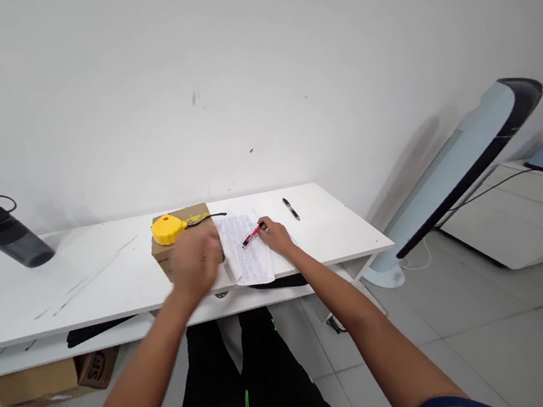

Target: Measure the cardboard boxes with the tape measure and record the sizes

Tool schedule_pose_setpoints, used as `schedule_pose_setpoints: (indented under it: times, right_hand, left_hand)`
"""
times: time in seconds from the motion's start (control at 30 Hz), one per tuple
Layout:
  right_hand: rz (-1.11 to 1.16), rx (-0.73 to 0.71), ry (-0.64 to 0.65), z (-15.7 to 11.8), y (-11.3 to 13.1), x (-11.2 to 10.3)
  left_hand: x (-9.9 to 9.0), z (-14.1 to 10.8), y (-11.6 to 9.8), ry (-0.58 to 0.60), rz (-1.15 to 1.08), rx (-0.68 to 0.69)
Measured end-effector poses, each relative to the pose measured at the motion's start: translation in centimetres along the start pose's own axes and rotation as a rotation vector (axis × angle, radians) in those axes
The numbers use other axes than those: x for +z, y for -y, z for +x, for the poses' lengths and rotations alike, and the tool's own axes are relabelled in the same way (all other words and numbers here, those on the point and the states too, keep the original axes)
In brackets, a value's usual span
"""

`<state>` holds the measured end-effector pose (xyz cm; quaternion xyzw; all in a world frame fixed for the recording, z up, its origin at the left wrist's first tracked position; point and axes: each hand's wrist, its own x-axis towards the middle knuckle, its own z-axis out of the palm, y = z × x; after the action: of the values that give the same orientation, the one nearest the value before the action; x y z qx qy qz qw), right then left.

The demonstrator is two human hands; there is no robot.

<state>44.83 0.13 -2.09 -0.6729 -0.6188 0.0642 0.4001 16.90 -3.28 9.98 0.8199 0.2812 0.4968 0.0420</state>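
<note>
Near the centre of the frame, your right hand (pixel 276 236) grips the red pen (pixel 252 234), its tip over the paper (pixel 251 267), which already bears many written lines; how much is left to write, you can't tell from here. Your left hand (pixel 193 263), apart from the right and left of centre, is blurred before the box (pixel 161 254), its grip unclear. The tape measure (pixel 168 229) sits on the box.

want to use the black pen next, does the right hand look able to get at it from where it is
Probably yes: the right hand is just beside the black pen, with only bare tabletop between, though it holds a red pen.
</note>
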Motion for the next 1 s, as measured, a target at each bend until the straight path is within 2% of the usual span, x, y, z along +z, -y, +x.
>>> schedule_pose_setpoints:
  times: [0.03,0.07,0.1,0.13,0.2,0.27,0.33,0.43,0.57,0.67,0.8,0.93,1.0]
  right_hand:
    - [0.008,0.013,-0.021,0.0,0.0,-0.1]
    - [0.020,0.022,-0.042,-0.1,0.1,-0.2]
    - [0.036,0.024,-0.068,-0.1,0.1,-0.2]
    - [0.058,0.017,-0.100,-0.2,0.2,-0.2]
    - [0.117,-0.010,-0.159,-0.3,0.4,-0.3]
    - [0.187,-0.026,-0.193,-0.5,0.5,-0.5]
    - [0.266,-0.042,-0.212,-0.6,0.4,-0.7]
    - [0.410,-0.022,-0.237,-0.5,0.0,-1.1]
    - [0.595,0.188,-0.100,-0.1,-0.5,-1.5]
    - [0.677,0.217,-0.021,0.0,0.0,-1.4]
    - [0.626,0.170,0.009,-0.1,0.9,-0.9]
    - [0.513,0.239,-0.079,0.2,0.8,-0.3]
    - [0.520,0.250,-0.073,0.4,0.5,-0.1]
  left_hand:
    - [1.9,-1.5,-1.0,0.227,-0.041,0.098]
    - [4.0,-2.7,-1.4,0.424,-0.065,0.138]
    - [6.0,-3.6,-1.3,0.550,-0.071,0.132]
    - [7.8,-4.2,-0.7,0.624,-0.078,0.106]
    - [10.7,-4.5,1.2,0.634,-0.052,0.000]
    - [12.3,-4.2,3.0,0.637,-0.002,-0.056]
    - [12.7,-3.9,4.0,0.676,0.054,-0.053]
    - [12.4,-3.9,3.9,0.769,0.137,-0.013]
    - [12.1,-3.9,3.3,0.815,0.205,-0.005]
    - [12.2,-3.9,3.3,0.810,0.216,-0.003]
    - [12.3,-3.8,3.5,0.800,0.207,0.005]
    - [12.2,-3.9,3.5,0.798,0.203,0.005]
    - [12.1,-3.9,3.4,0.797,0.202,-0.004]
